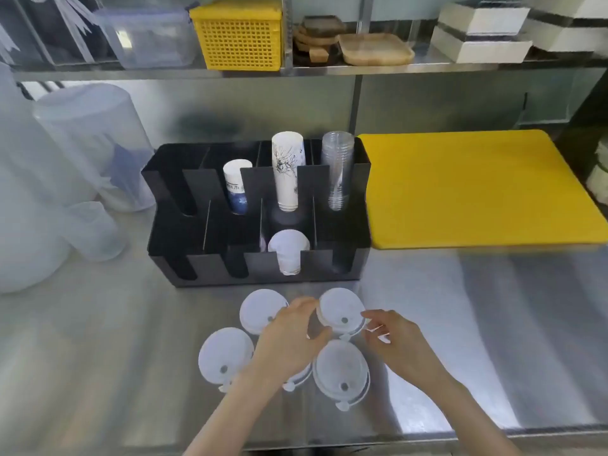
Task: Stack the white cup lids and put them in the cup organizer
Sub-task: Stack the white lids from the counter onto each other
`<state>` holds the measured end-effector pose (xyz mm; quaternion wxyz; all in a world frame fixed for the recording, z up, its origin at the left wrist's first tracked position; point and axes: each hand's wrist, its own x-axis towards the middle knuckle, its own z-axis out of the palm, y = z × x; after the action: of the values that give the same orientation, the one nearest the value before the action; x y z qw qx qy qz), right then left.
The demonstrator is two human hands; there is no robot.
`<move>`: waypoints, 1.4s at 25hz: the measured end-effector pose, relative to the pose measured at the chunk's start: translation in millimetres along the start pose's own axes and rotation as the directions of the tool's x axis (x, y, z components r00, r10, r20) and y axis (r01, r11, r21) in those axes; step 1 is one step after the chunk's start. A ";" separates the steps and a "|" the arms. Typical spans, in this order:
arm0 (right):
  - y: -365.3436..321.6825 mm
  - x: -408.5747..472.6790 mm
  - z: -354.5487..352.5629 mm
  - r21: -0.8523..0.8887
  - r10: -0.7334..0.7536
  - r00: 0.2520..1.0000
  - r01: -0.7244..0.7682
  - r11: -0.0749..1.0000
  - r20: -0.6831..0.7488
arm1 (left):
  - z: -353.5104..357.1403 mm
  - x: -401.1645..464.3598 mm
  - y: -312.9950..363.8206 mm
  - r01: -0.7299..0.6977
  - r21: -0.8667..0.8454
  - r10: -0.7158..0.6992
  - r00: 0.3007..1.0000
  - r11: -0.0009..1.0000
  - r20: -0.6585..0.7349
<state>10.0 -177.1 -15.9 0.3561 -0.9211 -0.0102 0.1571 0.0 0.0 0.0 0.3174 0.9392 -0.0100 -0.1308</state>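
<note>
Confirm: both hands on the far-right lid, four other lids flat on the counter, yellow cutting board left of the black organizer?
Not quite. In the head view the yellow cutting board lies right of the black organizer, not left. Both the left hand and right hand are at the far-right lid.

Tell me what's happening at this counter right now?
A person is gathering white cup lids on the steel counter. Both hands, left hand and right hand, hold the far-right lid, raised at a tilt. Four more lids lie loose around the hands, one just below. The black cup organizer behind already holds a few cup stacks.
</note>
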 end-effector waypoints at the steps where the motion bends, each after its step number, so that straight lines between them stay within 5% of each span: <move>1: 6.4 -0.5 5.0 0.013 0.026 1.000 -0.026 1.000 0.013 | 4.7 -1.9 -1.7 0.022 -0.001 -0.022 1.000 1.000 0.020; 16: 33.5 -13.7 53.0 -0.019 0.224 0.973 -0.223 0.975 0.058 | 64.9 -14.5 -24.2 0.203 -0.005 -0.196 0.948 0.979 0.252; 29: 34.8 -25.1 62.2 0.214 0.220 0.965 -0.188 0.959 -0.141 | 72.8 -16.1 -23.1 0.287 -0.506 -0.248 0.958 0.813 0.145; 35: 27.0 -10.2 48.1 0.321 0.217 0.966 -0.162 0.933 -0.142 | 60.4 -5.8 -25.1 0.249 -0.562 -0.299 0.954 0.789 0.004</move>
<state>-16.4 -167.2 -64.3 0.4774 -0.8614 0.1347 0.1090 -22.4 -15.2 -59.9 0.5545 0.8020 0.1782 -0.1326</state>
